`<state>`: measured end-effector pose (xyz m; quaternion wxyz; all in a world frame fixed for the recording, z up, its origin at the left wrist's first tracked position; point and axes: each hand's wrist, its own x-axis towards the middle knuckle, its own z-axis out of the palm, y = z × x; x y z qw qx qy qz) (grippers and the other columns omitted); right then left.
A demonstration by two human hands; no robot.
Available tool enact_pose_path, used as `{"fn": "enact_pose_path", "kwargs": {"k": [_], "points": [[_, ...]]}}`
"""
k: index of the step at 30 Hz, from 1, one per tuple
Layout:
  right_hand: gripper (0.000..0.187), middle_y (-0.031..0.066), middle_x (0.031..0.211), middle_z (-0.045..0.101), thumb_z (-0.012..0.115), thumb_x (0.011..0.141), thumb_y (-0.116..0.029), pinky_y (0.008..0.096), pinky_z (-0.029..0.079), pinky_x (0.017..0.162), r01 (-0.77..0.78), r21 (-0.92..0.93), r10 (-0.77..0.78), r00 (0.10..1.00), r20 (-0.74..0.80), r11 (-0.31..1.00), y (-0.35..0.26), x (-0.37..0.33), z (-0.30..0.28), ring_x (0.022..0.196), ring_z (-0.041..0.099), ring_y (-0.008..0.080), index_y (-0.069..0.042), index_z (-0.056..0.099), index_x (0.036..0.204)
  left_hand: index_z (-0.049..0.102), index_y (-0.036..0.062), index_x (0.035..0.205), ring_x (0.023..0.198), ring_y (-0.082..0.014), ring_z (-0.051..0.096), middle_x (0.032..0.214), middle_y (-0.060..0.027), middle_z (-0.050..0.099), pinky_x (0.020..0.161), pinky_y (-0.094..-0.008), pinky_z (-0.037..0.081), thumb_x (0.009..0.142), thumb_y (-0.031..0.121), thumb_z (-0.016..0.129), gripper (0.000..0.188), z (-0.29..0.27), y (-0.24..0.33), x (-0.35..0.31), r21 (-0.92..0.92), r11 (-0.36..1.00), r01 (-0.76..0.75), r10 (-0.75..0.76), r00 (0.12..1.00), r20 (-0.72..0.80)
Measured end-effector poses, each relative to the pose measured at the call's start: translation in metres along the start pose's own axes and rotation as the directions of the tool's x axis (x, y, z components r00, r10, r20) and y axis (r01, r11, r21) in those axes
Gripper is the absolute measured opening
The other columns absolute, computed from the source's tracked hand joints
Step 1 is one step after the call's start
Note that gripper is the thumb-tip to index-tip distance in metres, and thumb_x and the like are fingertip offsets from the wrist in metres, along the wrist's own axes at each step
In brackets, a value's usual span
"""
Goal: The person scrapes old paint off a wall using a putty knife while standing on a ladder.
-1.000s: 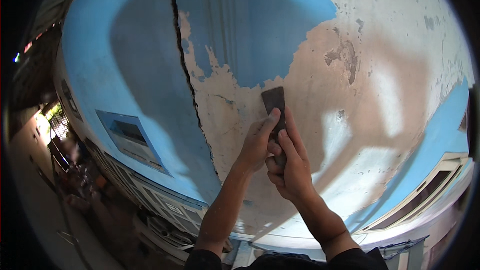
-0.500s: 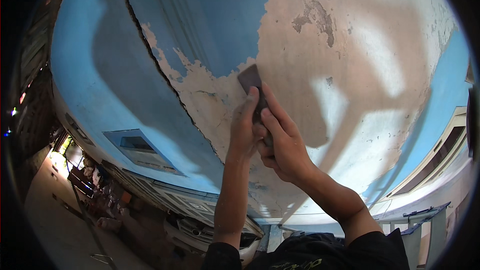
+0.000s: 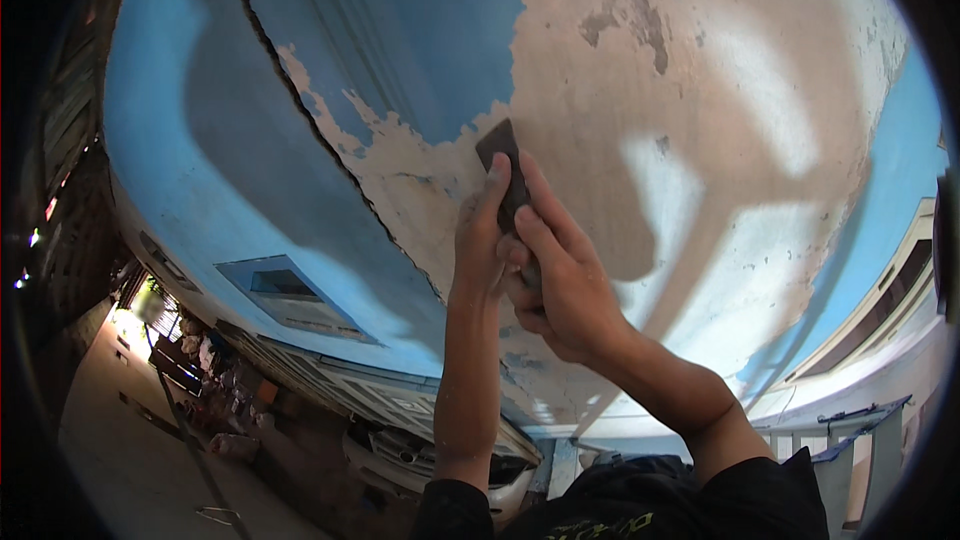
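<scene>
Both my hands are closed around one scraper with a dark, flat blade. My left hand grips it from the left, thumb lying up along the blade. From the right, my right hand wraps the lower part, its index finger stretched up beside the blade; most of the handle is hidden by the fingers. The blade points up at the wall's bare, beige patch, just below its ragged edge with the blue paint. Whether the blade touches the wall, I cannot tell.
A long dark crack runs down the wall left of my hands. Lower left are a blue-framed window and a parked white car. Another window is at the right, above a grey metal railing or gate.
The scraper has shifted slightly down from the paint edge, and its blade looks turned more edge-on. Both hands keep their grip. The whole view has moved a little.
</scene>
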<state>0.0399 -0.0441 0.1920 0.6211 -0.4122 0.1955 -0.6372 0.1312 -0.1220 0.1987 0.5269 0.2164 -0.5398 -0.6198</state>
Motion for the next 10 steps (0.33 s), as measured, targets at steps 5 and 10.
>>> {"fn": "enact_pose_path", "kwargs": {"k": [5, 10], "points": [[0.053, -0.0033, 0.077, 0.042, 0.036, 0.103, -0.024, 0.0189, 0.02, 0.036, -0.027, -0.031, 0.028, 0.999, 0.025, 0.999, 0.004, -0.001, -0.014, 0.046, 0.026, 0.0033, -0.028, 0.016, 0.151, 0.057, 0.0113, 0.079, 0.047, -0.0031, 0.048, 0.063, 0.0041, 0.051, 0.04, -0.0176, 0.036, 0.096, 0.044, 0.052, 0.037, -0.001, -0.008, -0.004, 0.096, 0.995, -0.002, 0.008, 0.998, -0.06], [0.054, -0.0032, 0.077, 0.042, 0.038, 0.103, -0.026, 0.0191, 0.019, 0.035, 0.013, 0.004, -0.013, 0.995, 0.096, 1.0, 0.0, 0.011, -0.001, 0.046, 0.027, 0.0032, -0.027, 0.016, 0.152, 0.059, 0.01, 0.082, 0.048, -0.0041, 0.049, 0.063, 0.0053, 0.051, 0.041, -0.0194, 0.036, 0.094, 0.049, 0.053, 0.041, -0.005, 0.005, 0.009, 0.086, 0.994, -0.073, 0.082, 0.99, -0.112]]}}
